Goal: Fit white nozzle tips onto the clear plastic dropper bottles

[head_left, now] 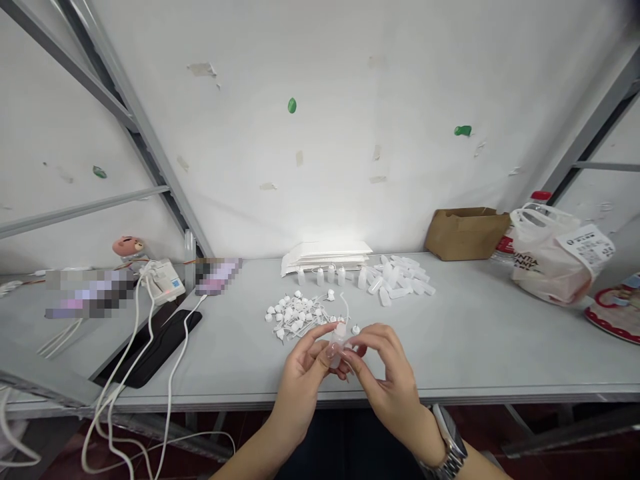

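Both my hands meet over the front edge of the grey table [475, 333]. My left hand [303, 377] pinches a small translucent plastic bottle [336, 347] between thumb and fingers. My right hand [383, 373], with a watch on its wrist, is closed on the bottle's top, where a white cap with a thin tube [343, 312] sticks up. Just beyond my hands lies a heap of white caps with tubes [297, 315]. Further back lies a pile of empty bottles [400, 280], and a few bottles stand upright in a row [325, 275].
A stack of white sheets [327, 257] lies at the wall. A brown cardboard box [465, 233] and a white plastic bag [555, 263] sit at the right. At the left are a white charger [163, 280], white cables [145, 347] and a black phone [160, 343].
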A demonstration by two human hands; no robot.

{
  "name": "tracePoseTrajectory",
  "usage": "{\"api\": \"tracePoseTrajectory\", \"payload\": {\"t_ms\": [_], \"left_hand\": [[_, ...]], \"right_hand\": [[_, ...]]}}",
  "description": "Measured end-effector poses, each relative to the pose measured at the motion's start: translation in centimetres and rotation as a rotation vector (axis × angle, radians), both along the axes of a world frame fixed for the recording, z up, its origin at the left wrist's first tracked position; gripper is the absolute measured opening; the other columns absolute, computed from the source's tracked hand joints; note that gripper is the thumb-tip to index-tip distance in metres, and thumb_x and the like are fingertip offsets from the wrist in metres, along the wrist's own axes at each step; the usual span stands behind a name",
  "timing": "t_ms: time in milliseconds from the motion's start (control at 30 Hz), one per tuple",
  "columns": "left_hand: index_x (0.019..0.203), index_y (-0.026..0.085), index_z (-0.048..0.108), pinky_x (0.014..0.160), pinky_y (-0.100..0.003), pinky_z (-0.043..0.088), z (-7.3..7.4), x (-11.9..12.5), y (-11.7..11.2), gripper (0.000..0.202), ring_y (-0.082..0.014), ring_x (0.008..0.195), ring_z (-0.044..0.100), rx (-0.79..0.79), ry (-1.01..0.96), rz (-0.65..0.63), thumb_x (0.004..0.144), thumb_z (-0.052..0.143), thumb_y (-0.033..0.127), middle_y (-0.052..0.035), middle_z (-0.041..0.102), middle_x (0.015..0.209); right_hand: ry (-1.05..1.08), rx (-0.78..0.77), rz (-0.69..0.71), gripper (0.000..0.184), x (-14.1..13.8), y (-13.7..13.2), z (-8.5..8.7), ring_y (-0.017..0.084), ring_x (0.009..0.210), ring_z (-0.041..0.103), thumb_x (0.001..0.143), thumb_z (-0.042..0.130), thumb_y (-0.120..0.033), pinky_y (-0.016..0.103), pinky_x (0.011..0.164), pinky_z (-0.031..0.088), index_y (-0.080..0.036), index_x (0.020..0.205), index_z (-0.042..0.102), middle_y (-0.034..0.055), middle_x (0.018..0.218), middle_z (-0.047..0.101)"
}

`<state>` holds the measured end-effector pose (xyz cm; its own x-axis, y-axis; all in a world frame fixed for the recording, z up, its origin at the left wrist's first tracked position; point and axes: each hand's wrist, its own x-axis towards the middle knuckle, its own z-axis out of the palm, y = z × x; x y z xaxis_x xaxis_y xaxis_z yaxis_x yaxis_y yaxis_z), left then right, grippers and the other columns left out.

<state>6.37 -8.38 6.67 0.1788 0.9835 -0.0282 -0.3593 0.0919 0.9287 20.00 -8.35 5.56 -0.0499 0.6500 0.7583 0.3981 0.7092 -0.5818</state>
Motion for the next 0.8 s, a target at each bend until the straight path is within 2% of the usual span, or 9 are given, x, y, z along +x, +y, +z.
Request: {"api": "tracePoseTrajectory", "payload": {"t_ms": [100, 200, 433, 667, 800], "left_hand": [[0.112, 0.017, 0.055, 0.063, -0.028, 0.046, 0.19, 0.02, -0.06, 0.040, -0.0133, 0.063, 0.057, 0.030, -0.007, 0.000, 0.078, 0.063, 0.036, -0.0007, 0.063, 0.068], [0.120, 0.017, 0.047, 0.063, -0.029, 0.046, 0.24, 0.05, -0.04, 0.048, -0.0135, 0.061, 0.057, 0.070, 0.002, -0.026, 0.078, 0.064, 0.035, -0.0011, 0.064, 0.068], [0.122, 0.020, 0.043, 0.066, -0.031, 0.047, -0.13, 0.35, -0.12, 0.050, -0.0138, 0.061, 0.058, 0.125, 0.050, -0.011, 0.077, 0.065, 0.028, 0.0015, 0.062, 0.067], [0.118, 0.020, 0.045, 0.065, -0.030, 0.046, -0.10, 0.52, -0.35, 0.050, -0.0128, 0.059, 0.057, 0.102, 0.020, 0.011, 0.074, 0.068, 0.027, 0.0032, 0.060, 0.065], [0.118, 0.021, 0.045, 0.060, -0.029, 0.046, -0.04, 0.32, -0.27, 0.052, -0.0131, 0.059, 0.057, 0.100, -0.002, -0.032, 0.073, 0.069, 0.027, 0.0032, 0.059, 0.064]], "right_hand": [[0.151, -0.087, 0.030, 0.015, 0.26, 0.12, 0.20, 0.016, 0.073, 0.052, 0.083, 0.057, -0.013, 0.033, 0.066, 0.047, -0.022, 0.094, 0.052, 0.0013, 0.079, 0.051], [0.302, -0.210, 0.092, 0.012, 0.56, 0.18, 0.57, 0.016, 0.074, 0.053, 0.084, 0.057, -0.020, 0.031, 0.066, 0.048, -0.023, 0.095, 0.055, 0.0012, 0.079, 0.052], [0.418, -0.429, 0.217, 0.013, 0.87, 0.55, 0.91, 0.013, 0.064, 0.051, 0.082, 0.061, -0.029, 0.028, 0.057, 0.047, -0.026, 0.092, 0.069, 0.0002, 0.075, 0.050], [0.458, -0.482, 0.314, 0.012, 0.78, 0.85, 0.53, 0.015, 0.069, 0.054, 0.077, 0.066, -0.034, 0.029, 0.056, 0.049, -0.024, 0.082, 0.072, 0.0015, 0.075, 0.052], [0.488, -0.530, 0.390, 0.010, 0.67, 0.75, 0.61, 0.015, 0.068, 0.054, 0.077, 0.067, -0.032, 0.030, 0.056, 0.051, -0.023, 0.080, 0.070, 0.0008, 0.076, 0.049]]}}
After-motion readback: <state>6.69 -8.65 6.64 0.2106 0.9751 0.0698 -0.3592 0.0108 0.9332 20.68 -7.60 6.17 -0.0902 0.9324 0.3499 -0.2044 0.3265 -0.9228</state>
